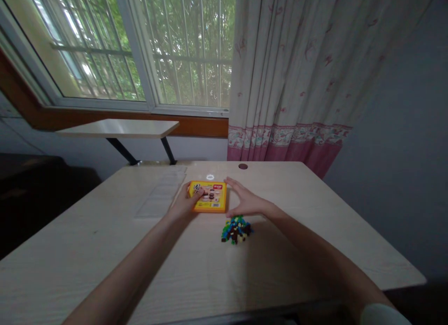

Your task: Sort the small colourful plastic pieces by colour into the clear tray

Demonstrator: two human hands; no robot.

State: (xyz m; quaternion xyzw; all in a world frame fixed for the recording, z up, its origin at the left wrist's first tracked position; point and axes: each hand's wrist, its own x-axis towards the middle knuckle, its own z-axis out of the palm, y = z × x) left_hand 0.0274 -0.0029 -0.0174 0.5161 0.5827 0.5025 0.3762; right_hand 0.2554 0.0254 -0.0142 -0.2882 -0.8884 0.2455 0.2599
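Note:
A flat yellow-and-orange box (219,199) with printed pictures on its face is in the middle of the desk. My left hand (185,199) grips its left side, the thumb lying over the printed face. At the box's right edge is my right hand (247,200), fingers and thumb spread apart around that side; whether the fingertips touch the box I cannot tell. Just below my right hand lies a small heap of colourful building bricks (236,230) in blue, green, brown, yellow and cream.
A clear plastic tray (159,194) lies on the desk (196,278) left of the box. Behind it a raised shelf (122,127) stands on dark legs. A round cable hole (242,166) is near the back edge, below the curtain (280,82) and window.

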